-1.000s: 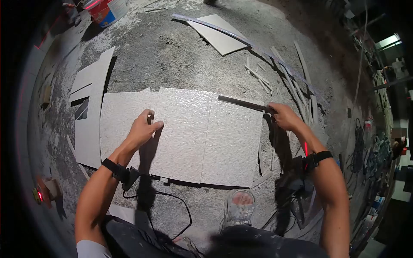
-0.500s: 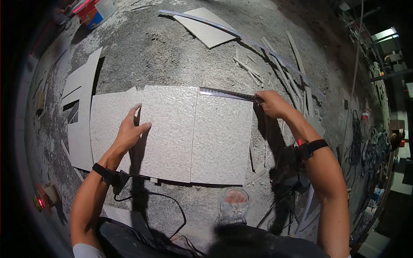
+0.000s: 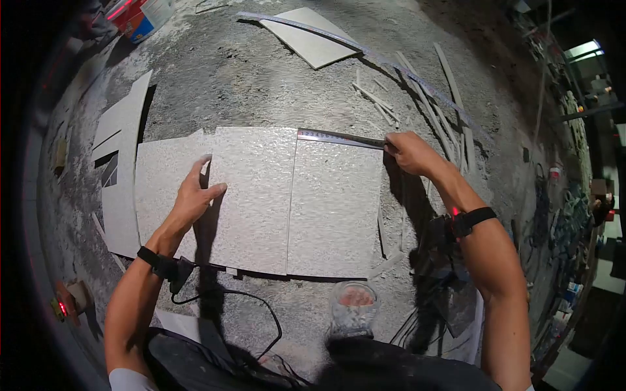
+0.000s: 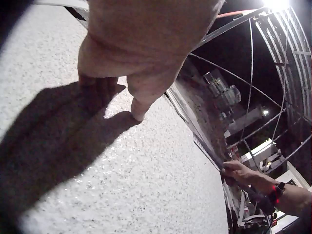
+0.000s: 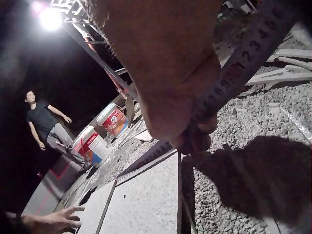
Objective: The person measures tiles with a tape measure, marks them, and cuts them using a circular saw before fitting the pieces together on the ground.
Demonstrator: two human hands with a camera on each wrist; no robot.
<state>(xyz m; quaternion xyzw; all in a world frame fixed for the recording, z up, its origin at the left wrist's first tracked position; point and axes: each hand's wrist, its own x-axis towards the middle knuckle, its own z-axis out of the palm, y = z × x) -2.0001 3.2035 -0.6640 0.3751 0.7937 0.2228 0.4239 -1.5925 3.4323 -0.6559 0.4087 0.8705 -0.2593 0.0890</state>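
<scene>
In the head view, my right hand pinches a numbered measuring strip at the right corner of a white speckled slab. The strip runs along the slab's far edge, its other end by the seam with a neighbouring slab. In the right wrist view, the strip passes under the curled fingers and continues behind the hand. My left hand is over the slabs further left, thumb and index finger apart, holding nothing; whether it touches them I cannot tell.
Cut slabs lie at the left. Beyond are a loose slab under a long ruler, narrow strips and a bucket. A foot and a cable are near. A person stands beyond the buckets.
My right hand has brought the strip's far end left to the seam, and its numbers now show. The left hand's fingers have spread wider. The head view has shifted slightly.
</scene>
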